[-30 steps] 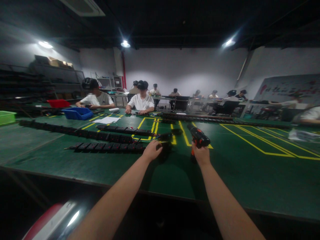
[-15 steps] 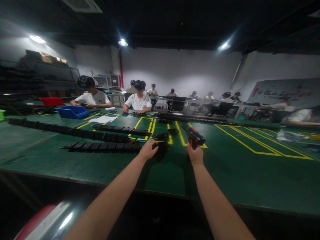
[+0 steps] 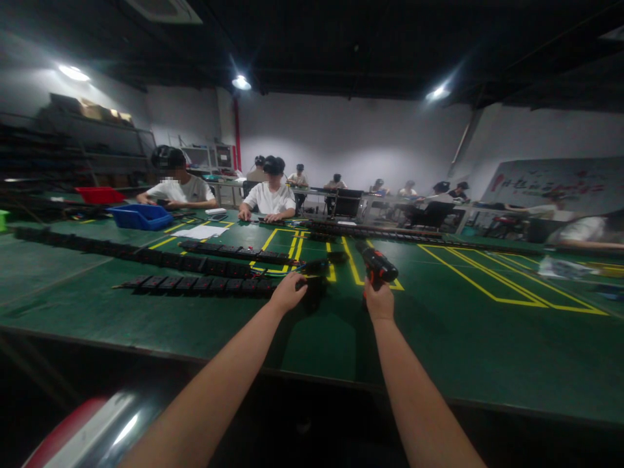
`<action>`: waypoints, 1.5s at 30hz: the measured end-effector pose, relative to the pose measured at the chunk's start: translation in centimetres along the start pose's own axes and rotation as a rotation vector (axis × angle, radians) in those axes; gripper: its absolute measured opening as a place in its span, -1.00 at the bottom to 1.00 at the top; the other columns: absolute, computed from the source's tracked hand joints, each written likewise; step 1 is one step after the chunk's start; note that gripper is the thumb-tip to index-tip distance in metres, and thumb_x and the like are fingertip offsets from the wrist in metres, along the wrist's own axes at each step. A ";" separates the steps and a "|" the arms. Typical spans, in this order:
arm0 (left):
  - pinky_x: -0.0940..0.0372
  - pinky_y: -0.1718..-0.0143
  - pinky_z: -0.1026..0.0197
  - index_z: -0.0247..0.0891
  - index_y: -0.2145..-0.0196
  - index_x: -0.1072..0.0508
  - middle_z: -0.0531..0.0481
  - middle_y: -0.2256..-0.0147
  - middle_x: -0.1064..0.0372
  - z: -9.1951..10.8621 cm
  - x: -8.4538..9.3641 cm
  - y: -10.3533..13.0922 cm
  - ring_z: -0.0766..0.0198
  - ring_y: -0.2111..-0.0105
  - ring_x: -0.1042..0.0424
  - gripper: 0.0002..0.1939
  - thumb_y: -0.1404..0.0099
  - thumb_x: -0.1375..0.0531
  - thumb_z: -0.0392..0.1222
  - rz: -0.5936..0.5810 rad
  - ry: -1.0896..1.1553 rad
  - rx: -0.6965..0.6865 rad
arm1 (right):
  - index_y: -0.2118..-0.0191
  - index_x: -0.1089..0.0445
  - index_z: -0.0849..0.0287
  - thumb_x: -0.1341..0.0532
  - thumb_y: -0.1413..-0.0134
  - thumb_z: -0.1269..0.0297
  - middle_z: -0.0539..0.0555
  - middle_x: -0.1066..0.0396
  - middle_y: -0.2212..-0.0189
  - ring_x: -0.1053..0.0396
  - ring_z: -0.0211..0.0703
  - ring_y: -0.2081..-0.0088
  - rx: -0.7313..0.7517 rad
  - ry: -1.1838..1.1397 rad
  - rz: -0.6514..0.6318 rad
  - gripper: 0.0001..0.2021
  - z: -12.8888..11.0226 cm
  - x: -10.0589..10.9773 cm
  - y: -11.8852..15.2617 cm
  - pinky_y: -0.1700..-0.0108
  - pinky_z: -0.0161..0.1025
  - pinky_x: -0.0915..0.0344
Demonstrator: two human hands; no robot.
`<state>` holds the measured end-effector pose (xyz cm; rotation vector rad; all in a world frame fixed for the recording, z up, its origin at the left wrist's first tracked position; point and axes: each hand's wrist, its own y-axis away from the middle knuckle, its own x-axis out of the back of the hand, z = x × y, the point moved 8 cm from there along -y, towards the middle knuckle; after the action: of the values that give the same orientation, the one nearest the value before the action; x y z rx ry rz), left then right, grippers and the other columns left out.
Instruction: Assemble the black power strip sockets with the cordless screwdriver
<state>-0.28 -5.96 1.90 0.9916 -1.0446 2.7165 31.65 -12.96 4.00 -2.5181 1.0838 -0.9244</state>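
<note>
My right hand [image 3: 379,301] is wrapped round the grip of a black and orange cordless drill [image 3: 380,265], held above the table and tipped away from me. To its left, my left hand [image 3: 289,292] is closed at the near right end of a black segmented strip [image 3: 195,285] with small red marks, which lies across the table. Its fingertips are partly hidden by the hand itself. Beyond that lie a longer black segmented strip [image 3: 112,252] and a shorter one [image 3: 234,251], with thin coloured wires at their right ends.
The green table [image 3: 468,344] bears yellow tape lines. A blue bin [image 3: 141,218], a red bin [image 3: 100,195] and white paper [image 3: 201,233] stand or lie at the far left. Two people [image 3: 271,197] sit across the table. A clear plastic bag [image 3: 565,267] lies at the right.
The drill and my right hand have shifted very slightly left. My left hand stays at the end of the strip.
</note>
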 end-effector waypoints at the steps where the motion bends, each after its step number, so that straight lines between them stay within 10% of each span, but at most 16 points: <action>1: -0.37 -0.20 -0.03 -0.23 0.13 -0.53 -0.12 0.07 -0.49 0.0 0.0 0.0 0.10 -0.04 -0.47 -0.85 -0.35 -0.23 -0.20 -0.002 0.003 0.000 | 0.07 -0.48 0.26 -0.15 -0.09 -0.17 0.46 -0.57 0.17 -0.56 0.33 0.08 -0.005 0.001 -0.002 -0.43 0.0 0.0 0.0 0.07 0.05 -0.40; 45: -0.39 -0.15 -0.02 -0.24 0.15 -0.54 -0.13 0.08 -0.49 -0.8 -0.1 -0.2 0.10 0.01 -0.48 -0.85 -0.37 -0.22 -0.18 -0.020 -0.005 0.011 | -0.03 -0.41 0.20 -0.23 -0.04 -0.15 0.30 -0.55 0.18 -0.52 0.16 0.17 0.099 -0.034 -0.114 -0.42 -0.3 -1.6 -0.2 0.10 -0.03 -0.38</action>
<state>-0.57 -5.27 1.52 1.0054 -1.0161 2.7082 30.75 -11.67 3.66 -2.5268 0.8700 -0.9370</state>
